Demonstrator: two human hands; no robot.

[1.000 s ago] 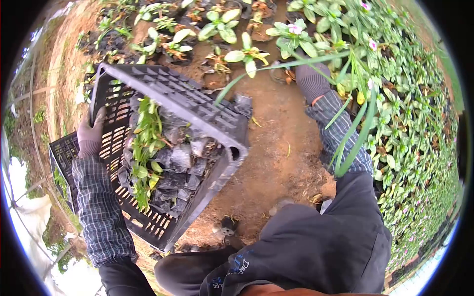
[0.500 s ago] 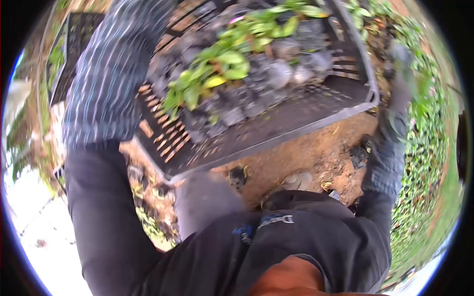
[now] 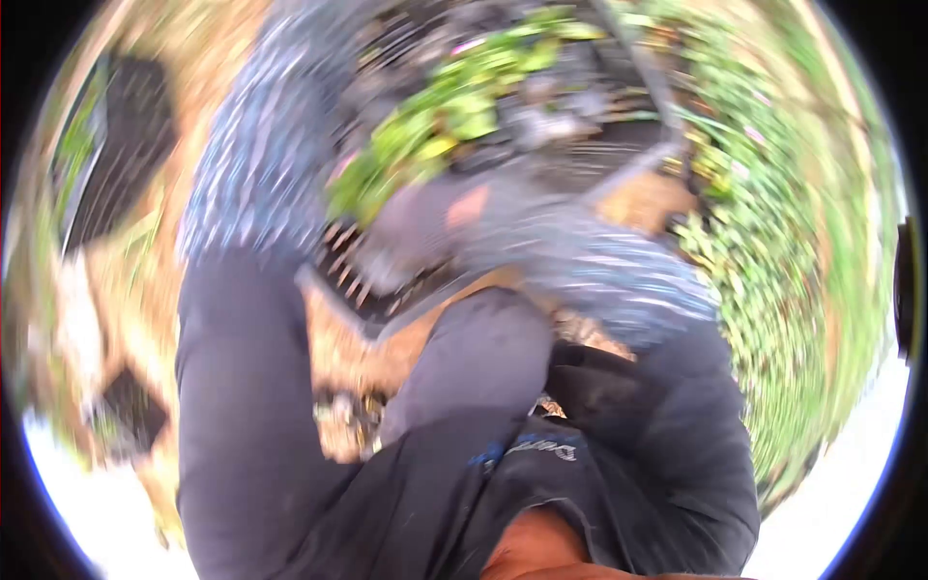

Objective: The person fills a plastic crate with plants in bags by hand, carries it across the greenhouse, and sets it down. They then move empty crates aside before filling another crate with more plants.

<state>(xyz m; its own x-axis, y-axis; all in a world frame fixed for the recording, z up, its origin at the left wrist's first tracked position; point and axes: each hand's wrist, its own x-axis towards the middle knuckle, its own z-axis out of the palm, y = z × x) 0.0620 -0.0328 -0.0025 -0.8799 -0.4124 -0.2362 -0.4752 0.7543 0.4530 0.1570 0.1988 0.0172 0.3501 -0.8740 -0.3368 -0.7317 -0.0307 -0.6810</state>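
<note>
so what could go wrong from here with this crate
The right hand is over the crate's near corner, close to the green leaves, so it might bend or snap some.

The person's knee looks close to the near rim of the crate, so a shift could knock it and jostle the plants; blur hides whether they touch.

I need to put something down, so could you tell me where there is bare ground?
Bare soil shows between the checked left sleeve and the dark crate at far left, and a smaller patch below the plant-filled crate, beside the knee. It is crowded inside that crate, with the right hand across its near corner, and at right, among flowering plants.
</note>
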